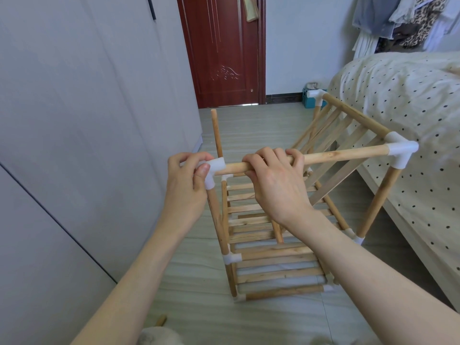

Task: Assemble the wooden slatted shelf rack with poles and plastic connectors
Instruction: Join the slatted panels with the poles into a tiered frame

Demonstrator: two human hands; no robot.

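plainly the work is at the top of the rack (273, 245), which stands on the floor (194, 282) between a wardrobe (74, 120) and a bed (410, 108). the left hand (185, 188) pinches a white connector (214, 170) that caps the near left upright (219, 220), thumb on its face and fingers curled behind. the right hand (276, 180) is wrapped around the top pole (336, 155), gripping it close to the connector. the pole's far end sits in a corner connector (400, 150) on the right, which also takes a rail running back toward the door (221, 51). its near end is at the mouth of the connector in the left hand, so the step looks like seating that pole into the socket.

the next move likely calls for the left hand to steady the connector while the right pushes the pole along its own line, with a slight twist if the fit is tight. skewing it could lever the upright out of the joint below.

how deep the pole already sits cannot be told, since the thumb and the plastic cover the joint. a bare pole (216, 133) rises behind the left hand with no connector on its tip, and its foot is hidden. the right forearm covers part of the lower slats (273, 272). a short wooden piece (160, 321) near the bottom edge is hard to identify.
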